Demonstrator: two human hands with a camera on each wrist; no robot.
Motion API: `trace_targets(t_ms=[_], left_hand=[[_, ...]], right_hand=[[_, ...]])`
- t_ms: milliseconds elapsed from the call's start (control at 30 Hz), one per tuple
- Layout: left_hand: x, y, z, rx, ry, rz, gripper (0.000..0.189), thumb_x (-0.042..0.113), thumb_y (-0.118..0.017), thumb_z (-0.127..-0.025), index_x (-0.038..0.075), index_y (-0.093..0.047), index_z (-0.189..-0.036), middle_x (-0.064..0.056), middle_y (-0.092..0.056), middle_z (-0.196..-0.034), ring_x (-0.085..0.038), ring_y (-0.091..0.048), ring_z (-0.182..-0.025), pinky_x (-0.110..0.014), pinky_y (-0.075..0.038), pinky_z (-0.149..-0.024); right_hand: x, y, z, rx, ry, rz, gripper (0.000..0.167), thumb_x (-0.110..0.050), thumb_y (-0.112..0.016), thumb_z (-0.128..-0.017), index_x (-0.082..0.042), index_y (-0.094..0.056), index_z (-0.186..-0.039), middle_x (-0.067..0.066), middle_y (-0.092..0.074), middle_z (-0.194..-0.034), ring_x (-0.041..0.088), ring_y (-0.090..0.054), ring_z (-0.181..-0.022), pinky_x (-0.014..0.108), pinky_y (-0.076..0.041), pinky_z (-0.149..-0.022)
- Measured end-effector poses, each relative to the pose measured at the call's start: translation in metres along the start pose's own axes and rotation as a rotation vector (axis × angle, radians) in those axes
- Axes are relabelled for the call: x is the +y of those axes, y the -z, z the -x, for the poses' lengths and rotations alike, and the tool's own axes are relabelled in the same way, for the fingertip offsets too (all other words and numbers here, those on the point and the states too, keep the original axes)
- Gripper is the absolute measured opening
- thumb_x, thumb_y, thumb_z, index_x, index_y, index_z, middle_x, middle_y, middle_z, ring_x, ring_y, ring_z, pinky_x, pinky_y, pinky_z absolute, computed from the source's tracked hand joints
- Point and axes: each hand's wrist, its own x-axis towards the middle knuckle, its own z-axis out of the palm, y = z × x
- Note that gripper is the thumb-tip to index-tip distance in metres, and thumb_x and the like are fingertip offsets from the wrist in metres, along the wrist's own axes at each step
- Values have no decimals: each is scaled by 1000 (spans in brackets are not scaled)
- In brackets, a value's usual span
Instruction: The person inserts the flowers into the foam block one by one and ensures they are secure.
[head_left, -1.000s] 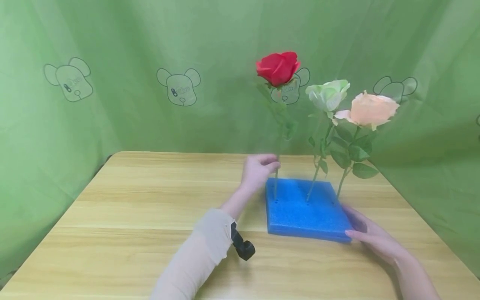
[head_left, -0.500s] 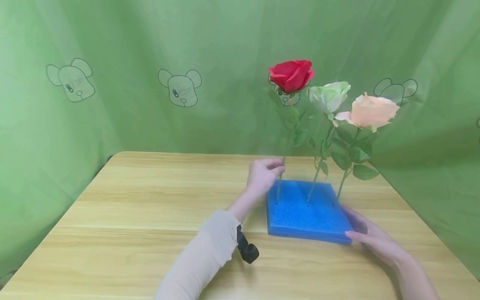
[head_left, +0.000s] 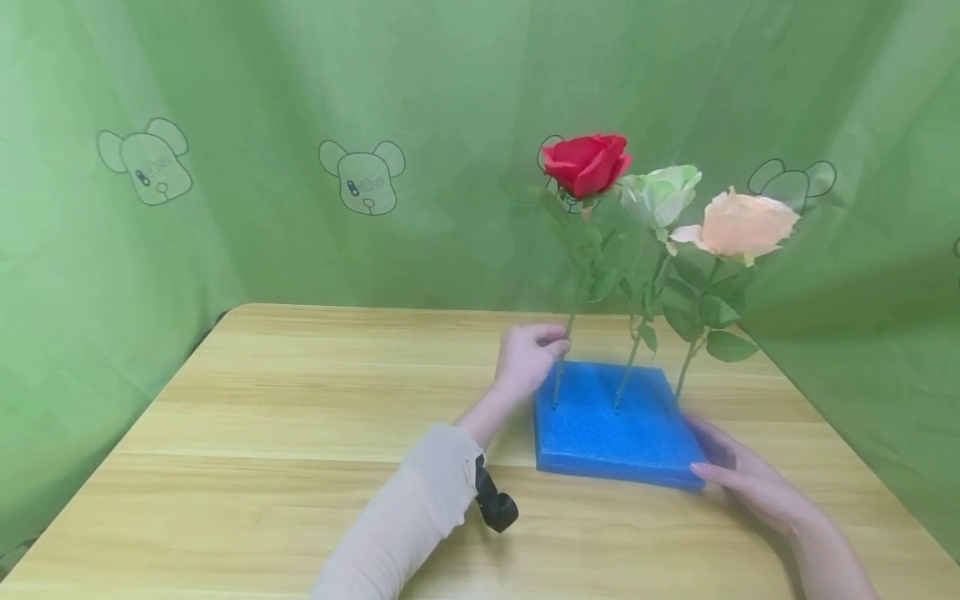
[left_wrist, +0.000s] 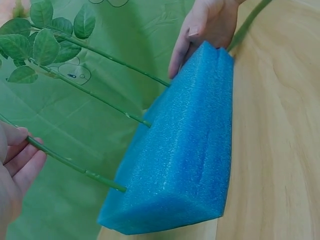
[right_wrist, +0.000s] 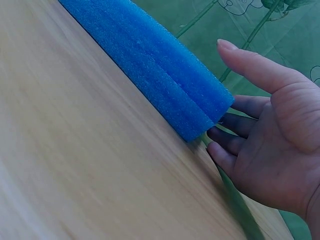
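My left hand (head_left: pixel 525 358) pinches the green stem of a red rose (head_left: pixel 587 165), whose lower end stands in the left hole of a blue foam block (head_left: pixel 615 442). In the left wrist view, thumb and fingertips hold that stem (left_wrist: pixel 70 162) some way above the foam. A pale green-white rose (head_left: pixel 662 197) and a peach rose (head_left: pixel 746 225) also stand in the block, to the right, both leaning rightward. Against the block's right side rests my right hand (head_left: pixel 750 483). Its fingers are extended, and the right wrist view shows the fingertips touching the foam's end.
The block lies on a wooden table (head_left: pixel 300 467), toward its right side. Behind and beside the table hangs a green curtain (head_left: pixel 450 100) printed with bear heads. A black strap piece (head_left: pixel 495 500) juts from the left sleeve.
The red rose has tilted to the right and come down slightly, with my left hand shifting right and a little lower on it. My right hand stays against the block.
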Motion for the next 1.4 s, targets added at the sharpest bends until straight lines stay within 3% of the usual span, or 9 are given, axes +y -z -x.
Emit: trace_targets(t_ms=[233, 333, 400, 467, 900, 1067, 1233, 1300, 1400], left_hand=[[-3, -2, 3, -18, 3, -47, 21, 10, -68, -84, 5, -70, -104, -7, -69, -101, -15, -66, -90, -19, -52, -75], [-4, -2, 3, -25, 2, -60, 21, 11, -67, -84, 5, -70, -104, -6, -69, -103, -15, -65, -92, -19, -52, -76], [-5, -2, 3, -30, 3, -61, 21, 11, -67, -84, 5, -70, -104, -6, -69, -103, -15, -65, -93, -19, -52, -76], [-5, -2, 4, -35, 0, -62, 21, 10, -67, -85, 5, -70, -104, -7, -69, -103, -15, -65, -93, -19, -52, -76], [-10, -3, 6, -56, 0, -95, 20, 10, -66, -85, 5, -70, -104, -7, -69, -103, -14, -65, -92, -19, -52, -76], [-10, -4, 6, -59, 2, -106, 20, 9, -66, -85, 5, -70, -104, -7, -69, -102, -13, -65, -87, -18, -52, -72], [-13, -5, 6, -63, 6, -93, 20, 8, -66, -85, 5, -70, -104, -8, -70, -99, -9, -64, -74, -17, -51, -63], [-13, -5, 5, -63, 3, -94, 19, 8, -66, -85, 5, -70, -103, -8, -70, -98, -8, -63, -71, -16, -51, -62], [-14, -5, 5, -64, 1, -97, 19, 9, -66, -85, 5, -70, -103, -8, -70, -99, -6, -62, -70, -16, -51, -61]], right_hand=[[1, 0, 1, 7, -6, 6, 64, -4, -47, -95, -1, -9, -147, 28, 0, -149, -21, -21, -117, -1, -19, -90], [2, 0, 0, 12, -10, 0, 64, -3, -47, -94, -1, -10, -147, 28, 0, -149, -21, -21, -117, 28, -8, -112], [2, 0, 0, 13, -13, -9, 64, -3, -47, -94, -2, -10, -147, 28, 0, -149, -21, -21, -117, 54, 1, -108], [2, 0, -1, 10, -12, -21, 65, -2, -47, -94, -2, -10, -147, 28, 1, -149, -21, -21, -116, 71, 6, -95], [2, -1, 0, 7, -9, -26, 64, -2, -47, -94, -2, -10, -147, 28, 2, -149, -21, -21, -117, 70, 7, -95], [1, -1, 0, 5, -11, -16, 64, -3, -46, -94, -2, -10, -147, 27, 1, -149, -21, -20, -118, 61, 7, -101], [1, 0, 0, 4, -7, 19, 64, -4, -46, -95, -2, -10, -147, 28, 0, -149, -20, -20, -118, 25, -7, -110], [1, 0, 0, 10, -3, 38, 63, -4, -47, -95, -2, -11, -147, 28, -2, -149, -20, -20, -118, 7, -14, -100], [1, 0, 0, 15, 2, 49, 63, -4, -47, -95, -1, -11, -147, 30, -3, -148, -20, -20, -118, -1, -17, -91]])
